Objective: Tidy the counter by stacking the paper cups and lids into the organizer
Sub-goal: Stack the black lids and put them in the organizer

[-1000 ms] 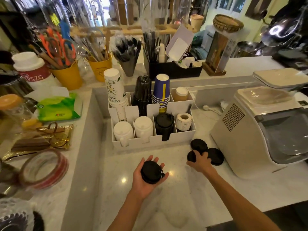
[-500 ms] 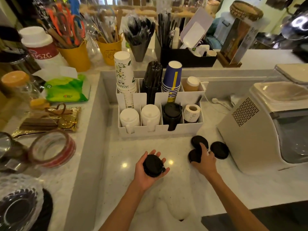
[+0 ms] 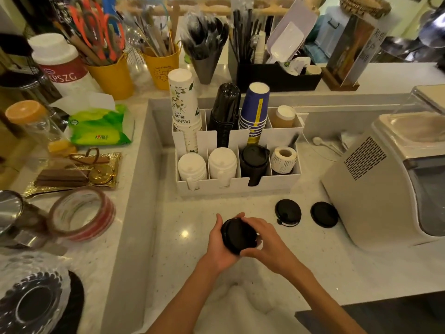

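Observation:
A white organizer [image 3: 279, 184] stands on the lowered counter. Its back row holds a white jasmine cup stack [image 3: 184, 104], a black cup stack [image 3: 225, 109], a blue cup stack [image 3: 254, 109] and a brown cup [image 3: 285, 115]. Its front row holds two white lid stacks [image 3: 192, 168], a black lid stack [image 3: 254, 160] and a label roll [image 3: 283, 159]. Both hands meet around a small stack of black lids [image 3: 237, 233]: my left hand [image 3: 220, 247] cups it from below, my right hand [image 3: 267, 242] presses on its right side. Two black lids [image 3: 288, 212] [image 3: 323, 214] lie loose on the counter.
A white ice maker [image 3: 390, 179] stands at the right, close to the loose lids. On the raised ledge at left sit a tape roll [image 3: 81, 213], a gold tray [image 3: 72, 174], a green tissue pack [image 3: 101, 126] and yellow utensil buckets [image 3: 113, 75].
My right hand lifted one black lid from the group of three at the right and brought it left onto the lids in my left hand. The camera moved closer.

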Demonstrator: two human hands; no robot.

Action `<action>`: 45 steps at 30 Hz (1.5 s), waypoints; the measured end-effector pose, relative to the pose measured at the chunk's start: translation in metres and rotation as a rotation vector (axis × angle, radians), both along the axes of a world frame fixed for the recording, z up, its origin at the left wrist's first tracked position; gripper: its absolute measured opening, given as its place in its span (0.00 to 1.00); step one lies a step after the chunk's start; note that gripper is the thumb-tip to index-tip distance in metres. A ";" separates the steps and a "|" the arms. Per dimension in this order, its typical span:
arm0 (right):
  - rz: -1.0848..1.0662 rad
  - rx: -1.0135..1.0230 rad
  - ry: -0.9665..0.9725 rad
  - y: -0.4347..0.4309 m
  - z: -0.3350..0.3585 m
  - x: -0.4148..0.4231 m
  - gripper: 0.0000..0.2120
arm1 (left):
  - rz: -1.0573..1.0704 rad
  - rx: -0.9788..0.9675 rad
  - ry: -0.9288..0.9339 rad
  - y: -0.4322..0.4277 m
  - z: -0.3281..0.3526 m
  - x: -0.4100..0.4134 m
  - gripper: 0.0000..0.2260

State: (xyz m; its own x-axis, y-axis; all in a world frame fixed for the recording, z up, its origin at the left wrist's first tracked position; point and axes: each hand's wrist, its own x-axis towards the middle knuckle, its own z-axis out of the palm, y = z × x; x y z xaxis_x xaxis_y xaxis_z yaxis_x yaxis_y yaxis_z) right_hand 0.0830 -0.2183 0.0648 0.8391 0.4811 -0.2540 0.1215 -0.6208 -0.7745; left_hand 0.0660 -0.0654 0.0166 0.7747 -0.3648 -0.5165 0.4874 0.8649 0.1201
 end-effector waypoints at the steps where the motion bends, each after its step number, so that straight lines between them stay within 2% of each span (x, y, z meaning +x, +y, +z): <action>1: 0.002 -0.002 0.001 0.002 0.000 0.002 0.39 | 0.002 -0.004 0.000 0.000 0.001 0.000 0.31; 6: 0.109 -0.063 0.063 0.001 0.008 0.017 0.38 | -0.026 0.030 0.018 0.001 0.002 -0.003 0.33; 13: 0.276 -0.164 -0.016 -0.005 0.021 0.032 0.36 | -0.009 -0.006 0.066 -0.006 -0.001 0.001 0.34; 15: 0.244 -0.198 -0.047 -0.004 0.020 0.032 0.36 | 0.047 -0.001 0.061 -0.011 0.001 0.003 0.31; 18: 0.082 -0.213 -0.069 0.003 0.018 0.027 0.37 | 0.136 0.046 0.027 -0.018 0.002 0.008 0.27; 22: -0.048 -0.197 -0.133 0.018 0.015 0.017 0.40 | 0.207 0.082 -0.008 -0.016 0.000 0.012 0.25; 30: 0.057 -0.232 -0.095 0.026 0.019 0.016 0.38 | 0.181 0.151 -0.033 -0.003 -0.009 0.012 0.24; 34: 0.114 -0.188 0.107 0.017 0.025 0.037 0.38 | 0.199 0.133 -0.026 0.004 -0.014 0.013 0.23; 36: -0.031 -0.198 0.053 0.004 0.025 0.064 0.34 | 0.236 0.086 -0.019 0.007 -0.014 0.016 0.22; 38: -0.267 -0.313 0.023 -0.012 0.015 0.095 0.31 | 0.262 0.064 -0.008 0.010 -0.014 0.017 0.21; 40: -0.417 -0.483 0.121 -0.029 -0.001 0.116 0.35 | 0.276 0.069 0.000 0.012 -0.014 0.017 0.21; 43: -0.447 -0.609 0.258 -0.045 -0.028 0.125 0.41 | 0.297 0.096 0.033 0.017 -0.013 0.017 0.22; 45: -0.438 -0.635 0.268 -0.049 -0.044 0.122 0.40 | 0.318 0.099 0.043 0.019 -0.009 0.017 0.22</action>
State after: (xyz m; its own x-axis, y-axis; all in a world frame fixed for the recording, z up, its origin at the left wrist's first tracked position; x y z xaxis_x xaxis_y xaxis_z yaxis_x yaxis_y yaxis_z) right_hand 0.2051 -0.2678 0.0209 0.7900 -0.1794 -0.5863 -0.3730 -0.8995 -0.2274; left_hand 0.0834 -0.0465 0.0072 0.8186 -0.0543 -0.5717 0.2011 0.9596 0.1969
